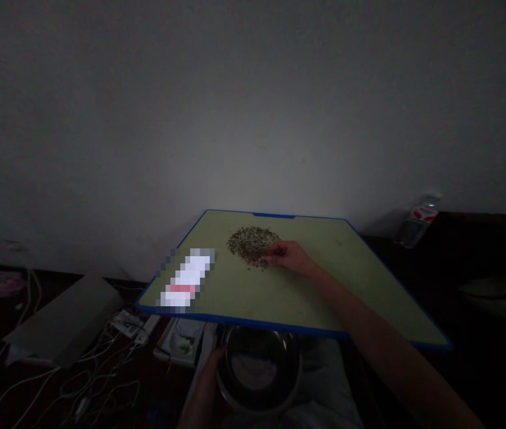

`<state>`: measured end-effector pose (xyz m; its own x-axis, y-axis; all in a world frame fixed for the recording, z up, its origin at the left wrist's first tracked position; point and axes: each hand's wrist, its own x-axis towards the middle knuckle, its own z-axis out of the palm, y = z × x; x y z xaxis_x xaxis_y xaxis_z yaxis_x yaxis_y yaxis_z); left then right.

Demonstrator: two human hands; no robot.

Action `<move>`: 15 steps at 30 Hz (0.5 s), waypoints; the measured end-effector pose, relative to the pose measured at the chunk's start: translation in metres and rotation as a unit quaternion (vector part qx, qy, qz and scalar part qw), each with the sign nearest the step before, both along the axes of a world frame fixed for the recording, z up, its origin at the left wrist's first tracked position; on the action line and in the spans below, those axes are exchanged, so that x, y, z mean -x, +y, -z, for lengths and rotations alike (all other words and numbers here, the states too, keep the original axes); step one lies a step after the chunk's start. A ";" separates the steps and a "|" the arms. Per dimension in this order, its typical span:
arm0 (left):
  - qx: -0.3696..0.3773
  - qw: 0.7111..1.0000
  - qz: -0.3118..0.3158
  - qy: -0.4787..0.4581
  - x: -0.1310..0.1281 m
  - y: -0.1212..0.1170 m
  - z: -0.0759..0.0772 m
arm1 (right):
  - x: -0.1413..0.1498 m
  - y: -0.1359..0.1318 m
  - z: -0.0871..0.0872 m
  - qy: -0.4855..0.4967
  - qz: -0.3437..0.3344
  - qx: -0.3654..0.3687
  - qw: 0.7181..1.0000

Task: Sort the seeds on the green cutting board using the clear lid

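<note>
A loose pile of small dark and pale grains or seeds (253, 244) lies spread on a pale green board (310, 304) with a blue rim. At the pile's right edge is my right hand (291, 257), its fingers drawn together down at the grains. Whatever they pinch is too small and dark to name. Below the board's near edge, my left hand (211, 363) grips the left side of a shiny metal bowl (259, 399). The bowl is tilted so that its inside faces up toward me, and part of it is in shadow.
A blurred-out bright phone-like rectangle (188, 280) lies on the board's left side. A plastic bottle (418, 220) leans at the right by the wall. Cables (96, 363), a grey panel (65, 316) and a white tray (181, 342) are on the floor at left.
</note>
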<state>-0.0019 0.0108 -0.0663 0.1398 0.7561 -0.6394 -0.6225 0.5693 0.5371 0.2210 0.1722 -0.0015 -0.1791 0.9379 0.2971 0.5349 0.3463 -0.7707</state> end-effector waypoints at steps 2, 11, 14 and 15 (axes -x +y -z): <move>-0.002 1.000 0.003 -0.006 -0.002 -0.001 -0.004 | -0.002 0.001 -0.001 0.000 0.013 0.001 1.000; 0.009 1.000 0.013 -0.004 -0.005 -0.001 -0.011 | -0.016 0.005 0.000 0.024 -0.010 0.052 0.998; 0.004 1.000 -0.004 -0.003 -0.006 0.001 -0.005 | -0.017 0.005 0.002 0.025 -0.015 0.064 0.997; 0.007 1.000 -0.006 -0.005 -0.006 0.001 -0.003 | -0.017 0.006 0.003 0.022 -0.019 0.063 0.998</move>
<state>0.0040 0.0120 -0.0629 0.1381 0.7486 -0.6485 -0.6344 0.5697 0.5225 0.2381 0.1779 -0.0042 -0.2056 0.9607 0.1863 0.4884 0.2657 -0.8312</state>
